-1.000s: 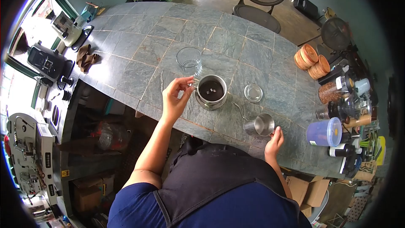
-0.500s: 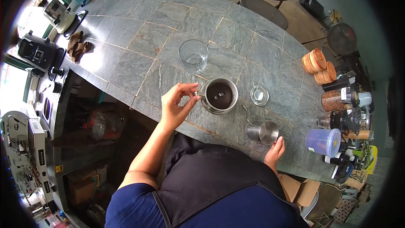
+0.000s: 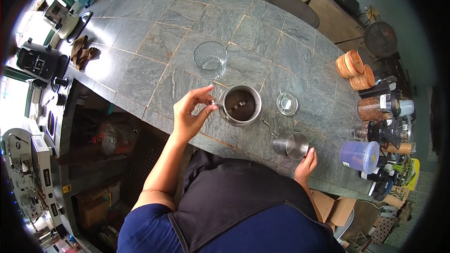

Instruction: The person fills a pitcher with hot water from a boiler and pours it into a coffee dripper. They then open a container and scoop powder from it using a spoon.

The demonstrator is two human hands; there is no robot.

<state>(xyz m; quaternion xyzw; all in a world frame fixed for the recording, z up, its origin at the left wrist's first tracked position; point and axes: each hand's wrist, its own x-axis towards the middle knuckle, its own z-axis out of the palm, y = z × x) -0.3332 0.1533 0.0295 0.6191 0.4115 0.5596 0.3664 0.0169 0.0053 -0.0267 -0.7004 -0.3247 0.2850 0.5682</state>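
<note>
My left hand (image 3: 190,112) pinches the side handle (image 3: 214,103) of a round steel-rimmed pot (image 3: 236,124) between thumb and fingers. Dark brown liquid (image 3: 241,105) with bright reflections lies inside it. Low on the right, my right hand (image 3: 305,165) is closed at the side of a small steel gooseneck pouring pot (image 3: 283,144); its grip is partly hidden. The thin spout (image 3: 268,127) points up and left, toward the round pot. Between the two pots and farther right lies a small round glass lid-like piece (image 3: 287,103). A clear drinking glass (image 3: 210,58) stands beyond the round pot.
Grey stone tiles cover the counter (image 3: 187,23). Along its right side stand woven round boxes (image 3: 350,64), a jar of brown beans (image 3: 370,108) and a purple-tinted tub (image 3: 356,157). A brown cloth (image 3: 83,52) and a black appliance (image 3: 37,58) are at the left.
My left hand and the round pot appear slightly farther left, largely with a small shift of the view. The reflections on the dark liquid have changed. Both hands keep their hold.
</note>
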